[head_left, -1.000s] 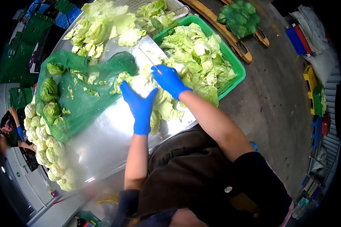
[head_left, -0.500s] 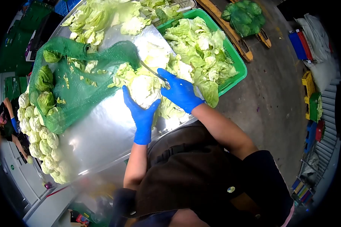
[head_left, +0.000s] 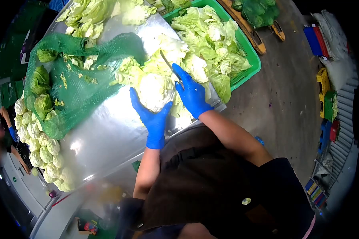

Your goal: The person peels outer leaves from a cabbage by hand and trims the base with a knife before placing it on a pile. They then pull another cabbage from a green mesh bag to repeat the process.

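- Head view: the lettuce [head_left: 156, 91] rests on the tabletop [head_left: 103, 127] just ahead of the person, within reach of both hands.
- The left hand [head_left: 151, 119] cups the lettuce's near side, fingers and thumb spread apart; that wide brace likely stops it rolling while keeping the top exposed.
- The right hand [head_left: 193, 93], just right of the lettuce, has its fingers clamped on the knife [head_left: 165, 61]. The blade points up and away, seemingly clear of the left hand; whether it touches any leaf I cannot tell.
- Loose leaves [head_left: 207, 36] fill the crate [head_left: 249, 73] beyond and right of the lettuce, close enough for a short reach.
- Left of the lettuce, the net [head_left: 83, 91] drapes over greener heads [head_left: 40, 79], probably holding them together.
- Pale heads [head_left: 44, 149] sit farther left of the lettuce, bunched so they prop each other.
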Demonstrator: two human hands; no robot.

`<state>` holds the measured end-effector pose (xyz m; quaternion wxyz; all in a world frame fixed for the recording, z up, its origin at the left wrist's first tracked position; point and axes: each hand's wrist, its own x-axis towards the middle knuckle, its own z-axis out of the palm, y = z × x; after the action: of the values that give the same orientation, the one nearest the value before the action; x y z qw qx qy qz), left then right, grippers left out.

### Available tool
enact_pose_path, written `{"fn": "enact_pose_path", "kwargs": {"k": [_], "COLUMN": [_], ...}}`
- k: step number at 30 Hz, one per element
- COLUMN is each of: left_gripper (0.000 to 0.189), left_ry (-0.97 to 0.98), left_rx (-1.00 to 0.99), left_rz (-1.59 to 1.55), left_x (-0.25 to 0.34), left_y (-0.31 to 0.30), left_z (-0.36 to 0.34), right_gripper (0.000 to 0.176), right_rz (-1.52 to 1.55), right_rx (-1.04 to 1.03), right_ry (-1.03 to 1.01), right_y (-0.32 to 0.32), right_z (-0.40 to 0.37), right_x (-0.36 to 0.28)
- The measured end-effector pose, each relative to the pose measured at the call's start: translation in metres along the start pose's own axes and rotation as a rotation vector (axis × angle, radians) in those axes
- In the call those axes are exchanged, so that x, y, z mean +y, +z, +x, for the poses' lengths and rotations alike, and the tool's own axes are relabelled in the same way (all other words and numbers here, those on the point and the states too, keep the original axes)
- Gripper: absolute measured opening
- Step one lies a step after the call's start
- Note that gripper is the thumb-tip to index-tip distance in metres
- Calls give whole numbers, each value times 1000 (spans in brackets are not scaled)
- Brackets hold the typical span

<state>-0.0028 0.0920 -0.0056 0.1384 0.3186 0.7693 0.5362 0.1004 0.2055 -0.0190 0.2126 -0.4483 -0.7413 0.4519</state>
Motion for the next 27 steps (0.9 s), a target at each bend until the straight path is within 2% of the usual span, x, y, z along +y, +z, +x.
{"fn": "enact_pose_path", "kwargs": {"k": [1, 4, 6, 8, 9, 10, 12, 15, 18, 19, 20, 22, 23, 24, 26, 27], "left_gripper": [114, 112, 103, 97, 90, 77, 55, 53, 58, 63, 78, 108, 133, 131, 129, 130], "left_ry": [-50, -303, -299, -351, -430, -607, -713, -676, -636, -640, -515, -274, -277, -198, -105, -103], "left_rx": [-7, -75, -122, -159, -163, -66, -30, 11, 18, 26, -67, -253, -283, -363, -470, -483], "left_rz": [-39, -421, -473, -757, -896, -1015, -1391, -1471, -1197, -1108, -960, -655, -635, -553, -312, -338], "left_x": [3, 1, -33, -60, -98, -101, -101, -74, -75, -73, -56, -12, -2, 2, 7, 8], "left_y": [-4, -28, -46, -58, -68, -73, -84, -93, -105, -108, -105, -92, -88, -84, -69, -61], "left_z": [5, 30, 42, 47, 47, 46, 47, 36, 15, 10, 13, 32, 38, 40, 43, 44], "right_gripper": [57, 55, 55, 55, 55, 55, 54, 50, 48, 51, 54, 63, 71, 69, 71, 67], "right_rz": [-4, 20, 58, 17, 9, 1, -59, -147, -138, -87, -36, -408, -334, -329, 173, 221], "right_rx": [17, 31, 60, 43, 47, 51, 31, -5, -65, -28, 10, 101, 252, 229, 144, -23], "right_ry": [-8, -27, -86, -70, -83, -97, -119, -84, 24, -31, -85, 101, -46, 3, -208, -256], "right_y": [6, 12, 16, 13, 14, 14, 8, 1, -17, -25, -29, -67, -74, -85, -65, -48], "right_z": [0, 12, 12, 14, 15, 17, 23, 53, 116, 149, 174, 190, 187, 174, 137, 117], "right_x": [11, 28, 32, 31, 35, 38, 43, 52, 72, 91, 106, 53, 46, 12, -3, 3]}}
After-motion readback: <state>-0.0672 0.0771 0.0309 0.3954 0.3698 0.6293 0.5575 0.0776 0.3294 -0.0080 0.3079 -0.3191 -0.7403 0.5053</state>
